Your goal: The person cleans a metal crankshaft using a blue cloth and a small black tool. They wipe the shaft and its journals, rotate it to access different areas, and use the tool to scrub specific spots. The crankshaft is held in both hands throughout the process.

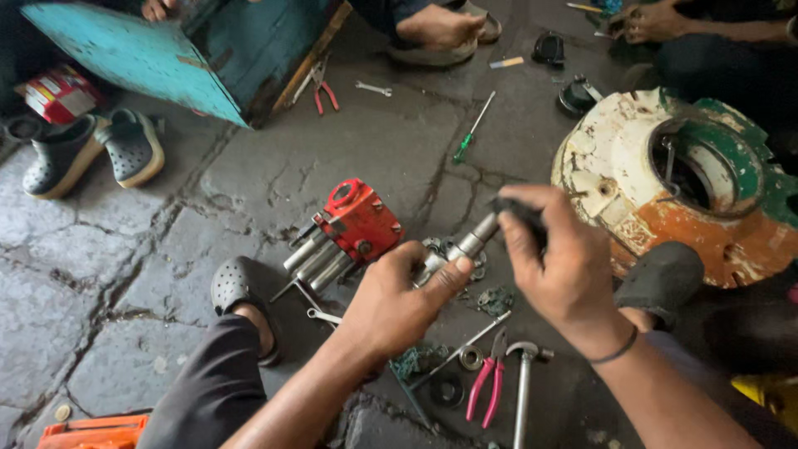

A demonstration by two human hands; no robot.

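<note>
metal shaft between two hands

left hand [397, 301] clamped around lower end of metal shaft [465, 247], thumb along it. right hand [559, 264] closed over dark top end, above and right. held over floor [125, 274], just right of red block [359, 219], above pliers [488, 384].

The left hand [397, 299] hides most of the metal part [465, 248] it grips.

shaft [475, 241]: shiny bare metal | valve block [359, 220]: glossy red paint | floor [125, 274]: rough cracked stone
</note>
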